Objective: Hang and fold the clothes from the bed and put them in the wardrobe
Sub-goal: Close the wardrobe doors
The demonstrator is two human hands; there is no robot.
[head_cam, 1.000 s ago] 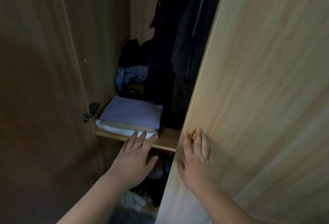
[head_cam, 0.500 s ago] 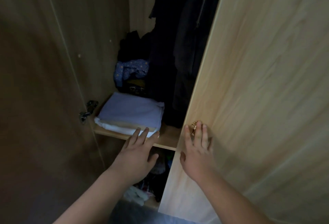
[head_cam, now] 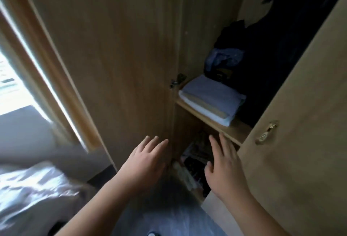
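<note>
The right hand has left the brass handle and now hovers spread before the gap; the left hand, fingers straight, has drawn back from the shelf toward the left door. Folded clothes lie on that shelf, dark garments hanging behind. The bed now shows at left.

pale lilac folded clothes over white, light wood wardrobe door, brass handle.
</note>
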